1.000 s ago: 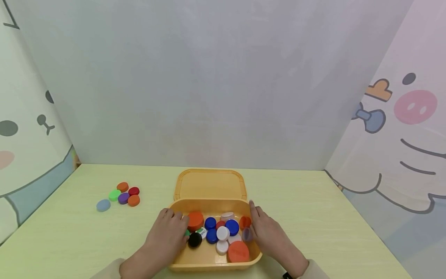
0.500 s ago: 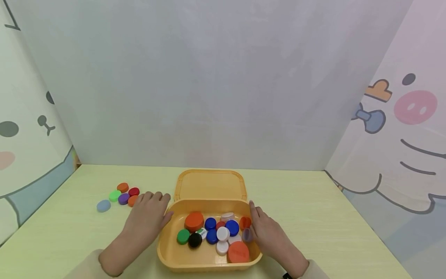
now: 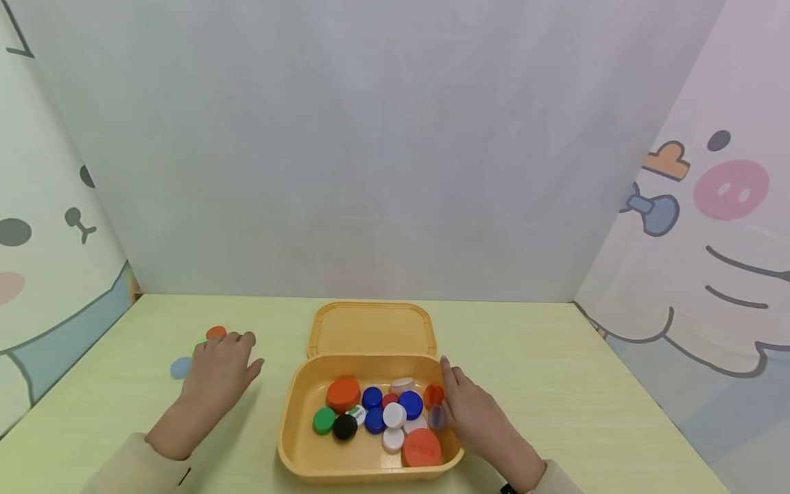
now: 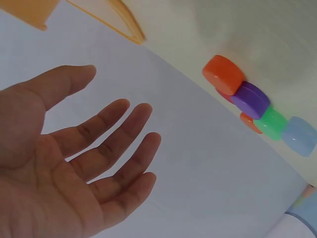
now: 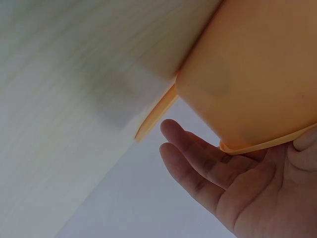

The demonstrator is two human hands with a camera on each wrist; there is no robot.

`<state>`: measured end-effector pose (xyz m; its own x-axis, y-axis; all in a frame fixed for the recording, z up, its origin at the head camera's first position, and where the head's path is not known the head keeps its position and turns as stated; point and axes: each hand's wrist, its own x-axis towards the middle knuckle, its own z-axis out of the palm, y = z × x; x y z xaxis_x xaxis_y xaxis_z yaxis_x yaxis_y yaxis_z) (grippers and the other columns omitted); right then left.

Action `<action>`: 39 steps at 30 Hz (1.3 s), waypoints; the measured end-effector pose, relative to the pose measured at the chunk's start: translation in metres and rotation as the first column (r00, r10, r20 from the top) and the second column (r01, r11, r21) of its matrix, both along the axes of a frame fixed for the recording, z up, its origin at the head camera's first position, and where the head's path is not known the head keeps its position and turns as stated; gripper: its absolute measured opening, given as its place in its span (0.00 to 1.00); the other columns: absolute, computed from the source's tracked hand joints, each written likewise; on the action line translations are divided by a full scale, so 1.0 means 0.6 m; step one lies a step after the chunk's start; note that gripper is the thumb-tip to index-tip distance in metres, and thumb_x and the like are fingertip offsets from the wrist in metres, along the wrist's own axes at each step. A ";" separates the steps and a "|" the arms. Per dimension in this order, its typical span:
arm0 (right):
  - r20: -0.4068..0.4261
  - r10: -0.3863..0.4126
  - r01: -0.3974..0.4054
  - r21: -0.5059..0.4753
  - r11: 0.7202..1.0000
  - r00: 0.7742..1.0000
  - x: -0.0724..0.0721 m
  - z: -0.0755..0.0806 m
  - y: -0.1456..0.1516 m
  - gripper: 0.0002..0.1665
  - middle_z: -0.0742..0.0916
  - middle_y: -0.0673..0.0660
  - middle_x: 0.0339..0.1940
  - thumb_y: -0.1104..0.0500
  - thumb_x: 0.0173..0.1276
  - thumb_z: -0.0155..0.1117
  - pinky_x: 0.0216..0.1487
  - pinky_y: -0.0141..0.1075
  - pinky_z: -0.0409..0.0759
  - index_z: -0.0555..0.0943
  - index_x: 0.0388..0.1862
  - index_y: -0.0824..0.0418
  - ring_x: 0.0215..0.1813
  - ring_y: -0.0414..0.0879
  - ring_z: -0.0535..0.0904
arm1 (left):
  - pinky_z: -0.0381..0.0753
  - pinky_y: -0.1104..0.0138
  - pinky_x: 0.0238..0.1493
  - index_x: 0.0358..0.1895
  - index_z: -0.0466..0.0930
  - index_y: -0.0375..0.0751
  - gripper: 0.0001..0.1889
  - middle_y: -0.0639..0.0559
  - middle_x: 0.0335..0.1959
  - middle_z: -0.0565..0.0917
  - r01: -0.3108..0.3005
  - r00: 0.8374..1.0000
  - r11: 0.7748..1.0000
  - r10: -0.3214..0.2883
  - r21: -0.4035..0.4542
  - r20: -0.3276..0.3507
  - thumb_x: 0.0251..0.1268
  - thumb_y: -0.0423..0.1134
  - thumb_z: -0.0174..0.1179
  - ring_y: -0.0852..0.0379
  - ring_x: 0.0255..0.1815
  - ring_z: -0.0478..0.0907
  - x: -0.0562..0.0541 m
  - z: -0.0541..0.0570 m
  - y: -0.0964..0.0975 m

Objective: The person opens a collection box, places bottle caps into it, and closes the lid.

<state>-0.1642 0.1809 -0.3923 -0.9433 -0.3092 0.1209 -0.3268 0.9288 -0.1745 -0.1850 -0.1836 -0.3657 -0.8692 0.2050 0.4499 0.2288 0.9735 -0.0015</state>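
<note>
My left hand (image 3: 217,374) hovers over the small group of bottle caps at the left of the table and hides some of them. The left wrist view shows its fingers relaxed and apart, with nothing between them. Beyond them lie an orange cap (image 4: 223,74), a purple cap (image 4: 251,100), a green cap (image 4: 271,123) and a light blue cap (image 4: 299,136). My right hand (image 3: 478,415) holds the right rim of the yellow plastic box (image 3: 370,473), fingers outside the wall (image 5: 257,74). Several caps lie in the box, among them a black cap (image 3: 345,427) and a green cap (image 3: 324,420).
Behind the box lies its yellow lid (image 3: 372,329), flat on the pale table (image 3: 543,384). A grey-white backdrop (image 3: 370,151) closes off the back, with cartoon-printed panels at both sides.
My left hand has left the inside of the box, moved left past its rim and come over the loose caps. The right hand stays on the box.
</note>
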 end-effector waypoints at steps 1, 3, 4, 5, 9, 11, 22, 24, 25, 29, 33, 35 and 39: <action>-0.001 0.002 -0.002 0.001 1.000 1.000 0.000 0.000 0.000 0.33 0.76 0.62 0.53 0.57 0.67 0.51 0.45 0.41 0.81 0.57 0.68 0.69 0.40 0.45 0.77 | 0.68 0.60 0.19 0.27 0.73 0.36 0.15 0.49 0.17 0.72 -0.003 1.000 1.000 0.003 0.004 0.002 0.44 0.40 0.69 0.50 0.19 0.68 -0.002 -0.003 -0.005; -0.002 0.008 -0.008 0.001 1.000 1.000 0.000 0.001 0.000 0.33 0.76 0.62 0.53 0.57 0.67 0.51 0.45 0.41 0.81 0.57 0.68 0.70 0.39 0.45 0.76 | 0.70 0.58 0.20 0.27 0.73 0.36 0.15 0.49 0.17 0.72 -0.010 1.000 1.000 0.010 0.017 0.012 0.44 0.39 0.70 0.49 0.21 0.69 -0.006 -0.009 -0.014; -0.006 0.012 -0.012 0.000 1.000 1.000 0.001 0.001 0.000 0.33 0.76 0.62 0.53 0.58 0.67 0.51 0.44 0.41 0.81 0.58 0.68 0.70 0.38 0.45 0.76 | 0.70 0.57 0.20 0.27 0.73 0.35 0.15 0.49 0.18 0.73 -0.015 1.000 1.000 0.014 0.022 0.022 0.44 0.39 0.69 0.48 0.21 0.70 -0.008 -0.012 -0.018; -0.007 0.015 -0.015 -0.001 1.000 1.000 0.001 0.001 0.000 0.33 0.76 0.62 0.52 0.58 0.67 0.51 0.44 0.40 0.81 0.58 0.68 0.70 0.38 0.45 0.76 | 0.70 0.56 0.20 0.28 0.73 0.35 0.14 0.48 0.18 0.73 -0.017 0.999 0.999 0.016 0.031 0.031 0.44 0.38 0.69 0.48 0.21 0.70 -0.011 -0.016 -0.022; -0.009 0.018 -0.018 -0.001 1.000 1.000 0.002 0.000 -0.001 0.33 0.77 0.62 0.52 0.58 0.67 0.50 0.43 0.40 0.81 0.58 0.67 0.70 0.36 0.44 0.75 | 0.70 0.54 0.20 0.28 0.74 0.33 0.13 0.47 0.19 0.73 -0.041 0.997 0.998 0.037 0.044 0.073 0.46 0.37 0.67 0.46 0.19 0.69 -0.021 -0.028 -0.035; 0.000 0.015 -0.015 -0.002 1.000 1.000 0.001 0.000 -0.001 0.33 0.76 0.61 0.52 0.58 0.67 0.50 0.44 0.40 0.81 0.58 0.68 0.70 0.36 0.44 0.75 | 0.69 0.55 0.19 0.28 0.73 0.32 0.12 0.46 0.18 0.71 -0.058 0.994 0.997 0.054 0.044 0.097 0.48 0.36 0.65 0.45 0.19 0.68 -0.025 -0.033 -0.040; 0.034 -0.004 0.004 -0.002 1.000 0.999 0.003 0.003 -0.003 0.33 0.75 0.62 0.55 0.57 0.68 0.49 0.47 0.43 0.80 0.56 0.69 0.68 0.41 0.46 0.77 | 0.69 0.55 0.23 0.27 0.71 0.30 0.11 0.45 0.20 0.71 -0.130 0.964 0.990 0.113 0.054 0.241 0.50 0.35 0.62 0.45 0.21 0.67 -0.037 -0.044 -0.055; 0.026 -0.005 0.005 0.001 1.000 1.000 0.003 0.003 -0.003 0.33 0.76 0.62 0.55 0.57 0.68 0.49 0.47 0.43 0.80 0.57 0.69 0.69 0.41 0.46 0.77 | 0.69 0.55 0.24 0.27 0.71 0.29 0.11 0.44 0.20 0.72 -0.139 0.959 0.989 0.120 0.055 0.258 0.51 0.35 0.61 0.45 0.21 0.68 -0.039 -0.044 -0.055; 0.021 -0.004 0.004 0.002 1.000 1.000 0.003 0.002 -0.003 0.33 0.76 0.62 0.55 0.57 0.68 0.49 0.47 0.43 0.80 0.57 0.68 0.69 0.42 0.47 0.77 | 0.70 0.55 0.24 0.27 0.71 0.29 0.11 0.44 0.20 0.72 -0.145 0.956 0.988 0.126 0.053 0.267 0.51 0.35 0.61 0.45 0.22 0.68 -0.041 -0.044 -0.055; 0.011 0.002 -0.002 0.001 1.000 1.000 0.002 0.001 -0.002 0.33 0.76 0.62 0.55 0.57 0.68 0.49 0.47 0.43 0.80 0.57 0.68 0.69 0.43 0.48 0.78 | 0.69 0.55 0.25 0.27 0.71 0.29 0.11 0.44 0.20 0.71 -0.159 0.947 0.986 0.137 0.055 0.292 0.53 0.35 0.60 0.45 0.22 0.68 -0.045 -0.044 -0.055; 0.006 0.006 -0.006 0.000 1.000 1.000 0.002 0.002 -0.002 0.33 0.76 0.63 0.55 0.58 0.68 0.49 0.46 0.43 0.80 0.57 0.68 0.70 0.43 0.48 0.78 | 0.69 0.54 0.25 0.26 0.71 0.29 0.11 0.45 0.20 0.71 -0.164 0.945 0.985 0.139 0.061 0.295 0.53 0.35 0.60 0.44 0.21 0.69 -0.050 -0.046 -0.056; 0.000 0.009 -0.009 0.002 1.000 1.000 0.002 0.002 -0.002 0.33 0.76 0.63 0.55 0.58 0.68 0.49 0.45 0.42 0.80 0.57 0.68 0.70 0.41 0.47 0.78 | 0.69 0.54 0.25 0.27 0.71 0.28 0.11 0.44 0.20 0.72 -0.169 0.943 0.984 0.145 0.054 0.298 0.53 0.35 0.60 0.43 0.22 0.69 -0.053 -0.046 -0.055; 0.003 0.010 -0.010 0.001 1.000 1.000 0.002 0.004 -0.001 0.33 0.76 0.62 0.54 0.58 0.67 0.49 0.45 0.42 0.80 0.57 0.68 0.70 0.40 0.46 0.77 | 0.70 0.54 0.26 0.28 0.71 0.27 0.12 0.43 0.21 0.72 -0.184 0.933 0.982 0.163 0.036 0.320 0.53 0.36 0.60 0.44 0.22 0.69 -0.057 -0.046 -0.053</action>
<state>-0.1630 0.1802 -0.3901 -0.9407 -0.3183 0.1175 -0.3351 0.9258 -0.1748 -0.2193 -0.2154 -0.3934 -0.9877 0.0184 0.1556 0.0353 0.9937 0.1065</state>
